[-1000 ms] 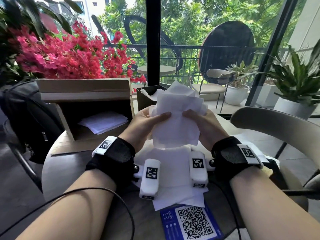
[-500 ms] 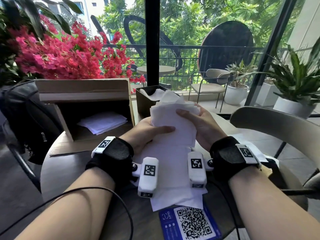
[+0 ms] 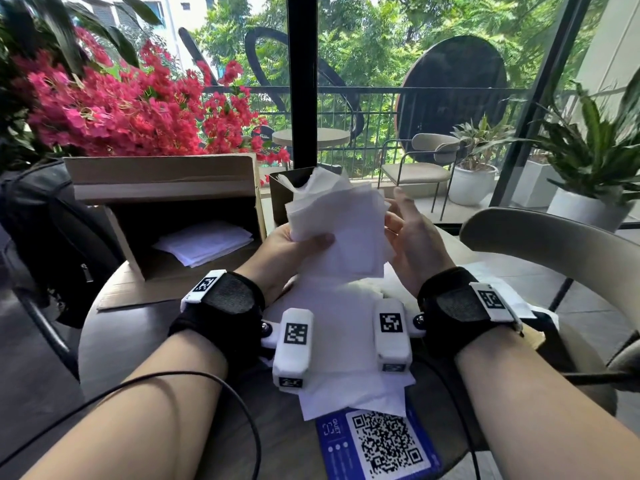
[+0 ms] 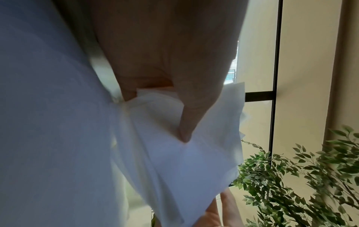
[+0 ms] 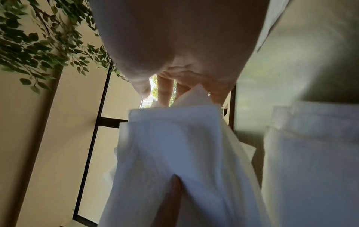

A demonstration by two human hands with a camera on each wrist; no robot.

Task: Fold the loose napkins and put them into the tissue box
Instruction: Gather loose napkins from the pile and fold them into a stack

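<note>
My left hand (image 3: pixel 306 241) grips a bunch of white napkins (image 3: pixel 337 216) above the table, thumb pressed on the front. The left wrist view shows that thumb (image 4: pixel 184 126) pinching the napkins (image 4: pixel 194 165). My right hand (image 3: pixel 398 220) stands open beside the bunch's right edge, fingers straight. In the right wrist view its fingers (image 5: pixel 164 90) stretch past the napkins (image 5: pixel 174 145). A dark square tissue box (image 3: pixel 278 194) with napkins in it stands just behind the bunch. More loose napkins (image 3: pixel 339 327) lie on the table under my wrists.
A cardboard box (image 3: pixel 162 181) lies on its side at the left with a stack of napkins (image 3: pixel 204 242) inside. A blue QR card (image 3: pixel 377 445) lies at the round table's near edge. A chair back (image 3: pixel 554 237) is at the right, a black bag (image 3: pixel 52 237) at the left.
My right hand has let go of the napkins and opened, drawing slightly right. The left hand alone now holds the bunch, which has fanned out upward.
</note>
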